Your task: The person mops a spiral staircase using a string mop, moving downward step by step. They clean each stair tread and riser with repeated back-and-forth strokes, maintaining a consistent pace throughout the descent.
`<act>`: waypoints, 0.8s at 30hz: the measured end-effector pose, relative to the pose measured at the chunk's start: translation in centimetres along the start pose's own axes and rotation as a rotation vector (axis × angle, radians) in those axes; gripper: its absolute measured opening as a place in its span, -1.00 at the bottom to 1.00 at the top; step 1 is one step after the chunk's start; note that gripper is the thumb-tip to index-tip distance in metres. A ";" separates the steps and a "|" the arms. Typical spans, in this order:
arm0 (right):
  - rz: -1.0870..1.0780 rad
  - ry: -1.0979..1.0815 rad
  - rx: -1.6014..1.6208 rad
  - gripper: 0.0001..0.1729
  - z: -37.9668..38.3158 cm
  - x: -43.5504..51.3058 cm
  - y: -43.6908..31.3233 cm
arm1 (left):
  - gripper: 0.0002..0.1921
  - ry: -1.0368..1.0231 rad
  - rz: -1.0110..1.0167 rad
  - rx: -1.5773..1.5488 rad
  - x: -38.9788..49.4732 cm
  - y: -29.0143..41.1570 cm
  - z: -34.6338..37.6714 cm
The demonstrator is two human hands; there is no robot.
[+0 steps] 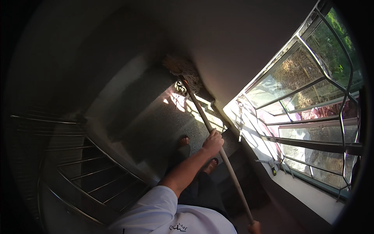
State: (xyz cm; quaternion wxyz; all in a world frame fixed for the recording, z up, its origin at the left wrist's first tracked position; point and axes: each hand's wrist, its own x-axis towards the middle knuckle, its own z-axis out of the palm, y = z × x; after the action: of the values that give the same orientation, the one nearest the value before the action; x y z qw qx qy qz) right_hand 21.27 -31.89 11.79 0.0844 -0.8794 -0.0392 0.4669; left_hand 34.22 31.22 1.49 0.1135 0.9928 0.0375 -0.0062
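Note:
Both hands grip the long wooden handle (203, 115) of a string mop. My left hand (213, 142) is closed around its middle, with the arm stretched across in front of me. Near the picture's bottom edge, my right hand (254, 227) holds the near end and is only partly visible. The handle slants away to the mop head (188, 71), whose pale strings rest on the speckled stair surface (157, 122) beside the wall. Shadow dims the far part of the mop head. My feet (211, 166) stand below my left arm.
Metal railings (96, 163) run along the left side. On the right is a barred window (304, 111) above a sunlit sill (306, 190). A tool with a black and yellow handle (274, 171) and a thin white strip (240, 122) lie there. The wall (228, 52) rises beyond the mop.

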 end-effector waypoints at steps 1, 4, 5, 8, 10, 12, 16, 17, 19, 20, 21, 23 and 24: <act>0.026 -0.006 0.066 -0.73 1.1 -0.4 0.2 | -0.86 0.128 -0.081 -0.025 -0.6 -0.5 -0.5; 0.067 0.031 0.090 -0.72 3.8 -1.1 0.2 | -0.64 0.418 -0.522 -0.251 -1.6 -1.5 -0.3; 0.089 0.054 0.100 -0.71 4.8 -1.0 0.7 | -0.59 0.450 -0.747 -0.413 -2.0 -2.0 2.2; 0.136 -0.065 0.063 -0.66 6.6 0.1 -2.9 | -0.52 0.283 -1.184 -1.089 1.7 -2.5 1.0; 0.166 -0.160 0.155 -0.67 3.3 1.9 -10.3 | -0.58 0.226 -1.392 -1.442 3.1 -3.9 2.2; 0.047 0.018 0.166 -0.61 5.2 5.2 -11.0 | -0.67 0.225 -1.443 -1.627 2.9 -5.4 6.2; 0.109 -0.134 0.215 -0.58 5.7 14.2 -15.0 | -0.81 0.114 -1.398 -1.871 4.0 -1.7 8.8; 0.093 -0.227 0.128 -0.59 6.0 16.0 -15.3 | -0.82 0.072 -1.359 -1.912 4.4 -1.1 9.3; 0.142 -0.130 0.050 -0.65 6.2 18.4 -17.6 | -0.89 0.086 -1.285 -1.917 6.2 -2.3 9.3; 0.158 -0.082 0.004 -0.67 6.1 19.7 -19.0 | -0.92 0.093 -1.230 -1.950 6.8 -4.5 9.7; 0.151 -0.026 0.084 -0.75 5.7 20.9 -20.4 | -0.95 0.092 -1.179 -1.977 7.3 -5.8 9.5; 0.218 0.010 0.031 -0.81 5.8 22.5 -20.6 | -0.93 0.054 -1.208 -1.975 7.0 -6.3 9.3; 0.212 0.025 0.008 -0.82 5.5 22.8 -20.5 | -0.87 0.034 -1.225 -1.973 7.0 -6.1 9.1</act>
State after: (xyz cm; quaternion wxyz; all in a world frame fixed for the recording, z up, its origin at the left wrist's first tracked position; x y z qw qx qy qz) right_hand 29.70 -7.75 -5.99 0.0388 -0.8841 0.0570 0.4623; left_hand 40.67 35.57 -8.83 0.8154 0.2887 0.5016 -0.0150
